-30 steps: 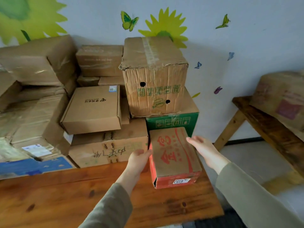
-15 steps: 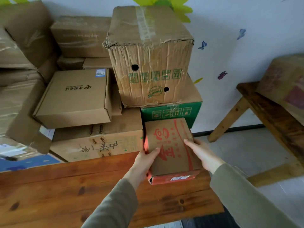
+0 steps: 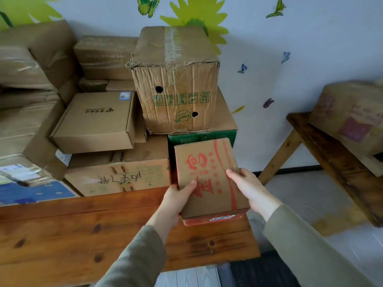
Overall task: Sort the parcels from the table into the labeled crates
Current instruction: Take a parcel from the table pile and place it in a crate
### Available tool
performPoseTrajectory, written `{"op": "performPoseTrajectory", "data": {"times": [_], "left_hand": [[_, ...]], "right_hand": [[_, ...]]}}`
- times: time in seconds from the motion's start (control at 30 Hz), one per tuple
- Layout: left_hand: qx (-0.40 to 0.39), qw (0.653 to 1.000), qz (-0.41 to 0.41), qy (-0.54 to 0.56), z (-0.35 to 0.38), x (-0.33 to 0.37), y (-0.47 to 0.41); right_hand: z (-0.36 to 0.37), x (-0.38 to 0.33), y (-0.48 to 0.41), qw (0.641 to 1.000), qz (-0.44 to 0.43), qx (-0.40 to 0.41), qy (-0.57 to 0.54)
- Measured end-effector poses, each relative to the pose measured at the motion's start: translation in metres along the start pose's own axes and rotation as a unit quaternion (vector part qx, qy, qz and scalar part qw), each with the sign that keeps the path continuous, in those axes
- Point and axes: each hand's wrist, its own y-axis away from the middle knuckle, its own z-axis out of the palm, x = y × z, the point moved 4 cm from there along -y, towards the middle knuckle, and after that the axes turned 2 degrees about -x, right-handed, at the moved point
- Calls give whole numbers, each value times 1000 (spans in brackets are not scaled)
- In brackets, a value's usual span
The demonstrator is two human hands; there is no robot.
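A small brown parcel with red print and red sides (image 3: 207,172) is at the right end of the wooden table (image 3: 83,235), its near end tilted up off the tabletop. My left hand (image 3: 176,197) grips its left edge, thumb on top. My right hand (image 3: 246,187) grips its right edge, fingers laid over the lid. Behind it stands a green-sided box (image 3: 226,125) with a crumpled tall carton (image 3: 176,83) on top.
Many stacked cartons fill the table's back and left, among them a flat mailer box (image 3: 97,121) and a carton with handwriting (image 3: 118,175). A wooden bench (image 3: 335,158) at the right carries another carton (image 3: 350,114). Floor lies between the table and the bench.
Both hands closed on the red-printed parcel's sides, and its near end has lifted off the table. The camera tilted back up.
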Motion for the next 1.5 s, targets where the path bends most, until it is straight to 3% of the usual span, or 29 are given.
{"op": "performPoseTrajectory", "data": {"times": [0.67,0.87,1.0,1.13,1.33,1.5], "left_hand": [[88,967,240,-3,-65,53,113],[132,956,254,63,-113,66,128],[117,953,246,131,-151,71,138],[121,949,256,140,-183,74,147],[87,946,265,164,-221,75,161],[63,950,266,148,-243,71,160]], "right_hand": [[45,-90,92,976,-189,-64,-82],[85,-124,119,963,-246,-68,-89],[102,-140,126,958,-253,-52,-127],[131,-147,136,953,-289,-59,-74],[161,-150,153,965,-213,-134,-68],[181,-146,166,957,-213,-190,-55]]}}
